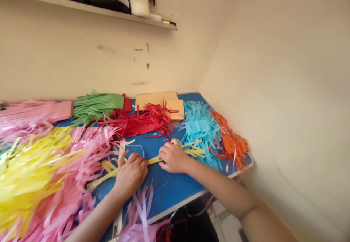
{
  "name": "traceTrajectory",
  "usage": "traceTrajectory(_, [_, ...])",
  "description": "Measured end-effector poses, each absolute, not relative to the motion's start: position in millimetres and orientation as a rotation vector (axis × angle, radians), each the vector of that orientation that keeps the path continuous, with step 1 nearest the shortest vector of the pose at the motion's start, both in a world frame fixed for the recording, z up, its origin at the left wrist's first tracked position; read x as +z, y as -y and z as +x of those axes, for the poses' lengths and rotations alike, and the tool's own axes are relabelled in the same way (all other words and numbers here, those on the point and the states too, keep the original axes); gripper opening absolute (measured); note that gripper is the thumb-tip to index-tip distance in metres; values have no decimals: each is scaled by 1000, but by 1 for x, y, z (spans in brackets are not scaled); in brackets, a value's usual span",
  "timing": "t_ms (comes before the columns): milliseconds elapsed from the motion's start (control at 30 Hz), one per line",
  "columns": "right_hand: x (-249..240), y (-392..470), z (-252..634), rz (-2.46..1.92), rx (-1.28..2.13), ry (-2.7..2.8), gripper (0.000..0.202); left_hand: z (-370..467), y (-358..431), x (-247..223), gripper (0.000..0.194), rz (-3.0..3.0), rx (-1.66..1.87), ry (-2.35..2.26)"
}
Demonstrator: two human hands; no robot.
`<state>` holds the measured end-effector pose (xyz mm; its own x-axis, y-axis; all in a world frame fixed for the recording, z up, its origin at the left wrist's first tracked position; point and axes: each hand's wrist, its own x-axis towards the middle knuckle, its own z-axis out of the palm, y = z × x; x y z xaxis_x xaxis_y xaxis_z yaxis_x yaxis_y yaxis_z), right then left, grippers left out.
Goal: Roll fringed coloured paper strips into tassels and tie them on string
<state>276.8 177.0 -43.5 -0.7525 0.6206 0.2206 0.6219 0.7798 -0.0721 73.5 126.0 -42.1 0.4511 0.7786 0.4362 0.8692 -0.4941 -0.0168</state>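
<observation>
A yellow paper strip [154,160], narrow and rolled or twisted in its middle, lies low over the blue table between my hands. Its cut fringe [194,149] fans out past my right hand, and more yellow fringe [109,167] spreads beyond my left. My left hand [131,172] is closed over the strip's left part, palm down, with one finger a little raised. With curled fingers my right hand [172,157] grips the right part. Both hands hide the paper under them. A thin pale string [136,146] curves on the table just behind my left hand.
Yellow [30,176] and pink fringed paper [82,161] heap at left. Green [94,105], red [144,121], light blue [201,125] and orange fringe [232,139] line the back and right. Folded tan paper [155,99] lies near the wall. A shelf [109,13] hangs above.
</observation>
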Motion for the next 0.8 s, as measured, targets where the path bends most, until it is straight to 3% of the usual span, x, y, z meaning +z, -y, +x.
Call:
traceTrajectory(133, [-55, -173, 278, -835, -107, 2812, 20, 61, -118, -50, 26, -2494, -558, 1374])
traceTrajectory(367, [-60, -183, 301, -1130, 345, 2652, 16, 29, -115, -75, 31, -2572, -740, 1620])
traceTrajectory(533, [-44, -188, 293, -1257, 470, 2658, 16, 36, -119, -71, 38, -2481, -667, 1796])
traceTrajectory(800, [-42, -200, 282, -1404, 514, 2655, 12, 49, -127, -57, 24, -2477, -502, 1809])
